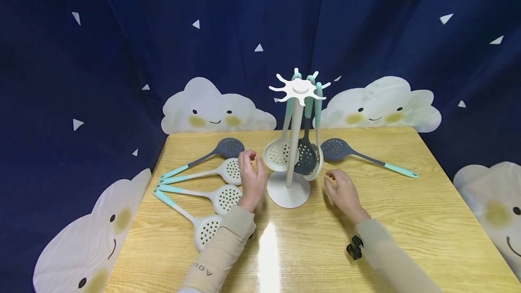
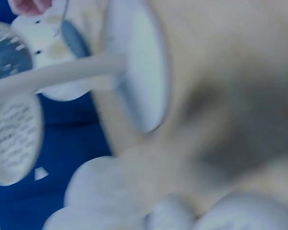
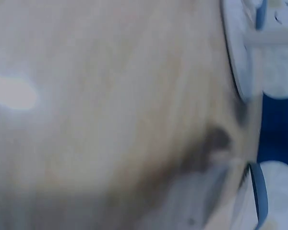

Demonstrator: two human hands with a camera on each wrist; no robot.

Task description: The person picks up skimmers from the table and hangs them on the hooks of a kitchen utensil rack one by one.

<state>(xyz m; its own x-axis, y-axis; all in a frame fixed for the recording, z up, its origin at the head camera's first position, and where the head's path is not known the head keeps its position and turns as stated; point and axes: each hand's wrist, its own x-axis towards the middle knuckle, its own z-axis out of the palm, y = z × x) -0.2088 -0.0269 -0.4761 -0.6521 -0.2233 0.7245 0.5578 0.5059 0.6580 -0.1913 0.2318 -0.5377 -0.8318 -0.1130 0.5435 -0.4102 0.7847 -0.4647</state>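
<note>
In the head view, you have the white stand [image 1: 294,148] in the middle of the counter [image 1: 439,220], and three spoons with mint handles hang on it: a hanging white spoon [image 1: 274,155], a hanging dark spoon [image 1: 306,157] and a side-on white spoon [image 1: 319,166]. On your left lie three flat white spoons [image 1: 227,199] and a left dark spoon [image 1: 230,147]; a right dark spoon [image 1: 334,149] lies on the other side. So it looks like hanging is part done, with three up and five left. Your left hand [image 1: 253,180] is by the flat spoons, fingers bent loosely and apart, with nothing in it that I can see. Your right hand [image 1: 343,193] is the same, low beside the stand. In the left wrist view, all is blurry, but you can see the stand's pole and base and holey spoons hanging. In the right wrist view, you see mostly bare wood and the base's edge, and I can't tell what your fingers do there
</note>
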